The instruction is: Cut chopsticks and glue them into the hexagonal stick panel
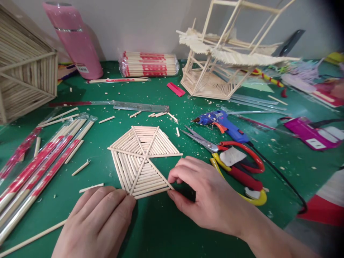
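Observation:
A flat hexagonal panel of glued wooden sticks (pixel 143 159) lies on the green mat (pixel 161 229) in front of me. My left hand (pixel 98 222) rests palm down, fingers together, with its fingertips touching the panel's near left corner. My right hand (pixel 206 195) pinches the panel's near right corner between thumb and curled fingers. Both hands hold the panel flat on the mat.
Scissors (pixel 231 157) and a blue glue gun (pixel 223 123) lie right of the panel. Wrapped chopsticks (pixel 40 168) lie at left, a ruler (pixel 139 106) behind. A pink bottle (pixel 75 39), a chopstick pack (pixel 149 64), a stick-built tower (pixel 220 61) and a wooden box (pixel 24 71) stand at the back.

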Demonstrator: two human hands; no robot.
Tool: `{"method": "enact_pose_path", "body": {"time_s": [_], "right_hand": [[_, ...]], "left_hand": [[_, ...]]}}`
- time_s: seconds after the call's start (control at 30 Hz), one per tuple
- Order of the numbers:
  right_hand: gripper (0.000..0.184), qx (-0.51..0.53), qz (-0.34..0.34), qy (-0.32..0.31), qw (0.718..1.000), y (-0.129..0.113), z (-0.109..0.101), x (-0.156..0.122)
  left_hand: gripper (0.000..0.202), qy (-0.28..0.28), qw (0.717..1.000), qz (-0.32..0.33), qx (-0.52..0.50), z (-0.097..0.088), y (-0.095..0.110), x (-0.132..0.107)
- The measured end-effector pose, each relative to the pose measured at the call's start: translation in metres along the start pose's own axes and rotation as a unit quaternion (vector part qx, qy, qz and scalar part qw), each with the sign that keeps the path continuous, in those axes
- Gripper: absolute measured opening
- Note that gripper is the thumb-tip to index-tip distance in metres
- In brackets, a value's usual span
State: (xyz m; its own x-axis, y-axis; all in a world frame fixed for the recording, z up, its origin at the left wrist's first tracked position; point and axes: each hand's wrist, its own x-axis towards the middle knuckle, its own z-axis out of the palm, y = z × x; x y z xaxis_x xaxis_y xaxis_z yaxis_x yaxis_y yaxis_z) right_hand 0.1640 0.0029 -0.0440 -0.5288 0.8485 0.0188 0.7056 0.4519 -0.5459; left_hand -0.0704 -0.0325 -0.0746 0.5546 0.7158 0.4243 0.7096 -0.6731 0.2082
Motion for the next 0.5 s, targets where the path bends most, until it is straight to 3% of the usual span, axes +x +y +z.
{"method": "enact_pose_path", "body": {"time_s": [0.13, 0.27, 0.33, 0.5], "right_hand": [[0.013, 0.018, -0.003, 0.026, 1.0, 0.0, 0.0, 0.001], [0.008, 0.035, -0.053, 0.061, 0.996, -0.004, -0.001, 0.002], [0.003, 0.023, -0.093, 0.059, 0.994, -0.009, 0.001, 0.002], [0.016, -0.051, -0.174, 0.025, 0.983, -0.022, 0.008, 0.004]], "left_hand": [[0.016, 0.002, 1.0, 0.017, 0.01, -0.002, 0.0, 0.001], [0.018, -0.009, 0.998, 0.056, 0.03, -0.005, -0.001, 0.002], [0.017, -0.009, 0.996, 0.081, 0.042, -0.007, 0.001, 0.002], [0.015, 0.032, 0.992, 0.103, 0.068, -0.01, 0.016, 0.005]]}}
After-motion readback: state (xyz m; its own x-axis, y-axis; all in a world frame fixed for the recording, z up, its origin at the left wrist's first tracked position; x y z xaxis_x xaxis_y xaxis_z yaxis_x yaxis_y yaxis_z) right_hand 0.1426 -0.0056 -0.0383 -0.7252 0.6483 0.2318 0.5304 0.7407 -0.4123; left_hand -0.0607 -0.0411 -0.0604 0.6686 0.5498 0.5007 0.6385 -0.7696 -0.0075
